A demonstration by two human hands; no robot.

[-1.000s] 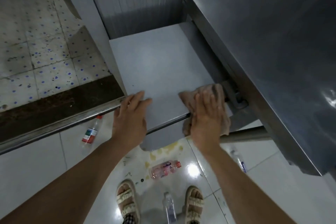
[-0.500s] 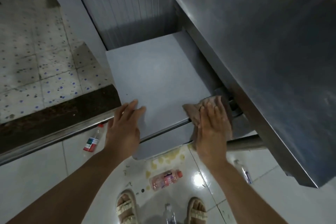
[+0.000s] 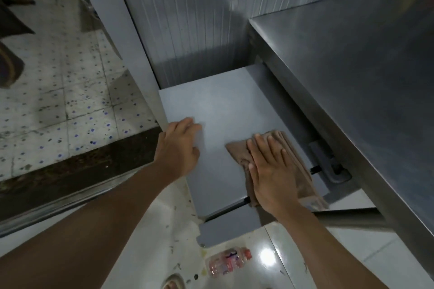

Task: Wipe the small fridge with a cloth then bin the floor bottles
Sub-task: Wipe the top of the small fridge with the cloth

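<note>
Wiping goes best with the right hand (image 3: pixel 270 171) kept flat, fingers spread, pressing the brown cloth (image 3: pixel 293 164) on the fridge top (image 3: pixel 225 110) near its right front; left hand (image 3: pixel 180 148) braces, loosely curled, holding nothing. One bottle (image 3: pixel 229 263) lies on the floor.

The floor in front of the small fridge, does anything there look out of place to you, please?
Yes. A pink-labelled bottle lies on its side on the white floor tiles by the small fridge, and yellowish stains and dark specks mark the tiles beside it.
</note>
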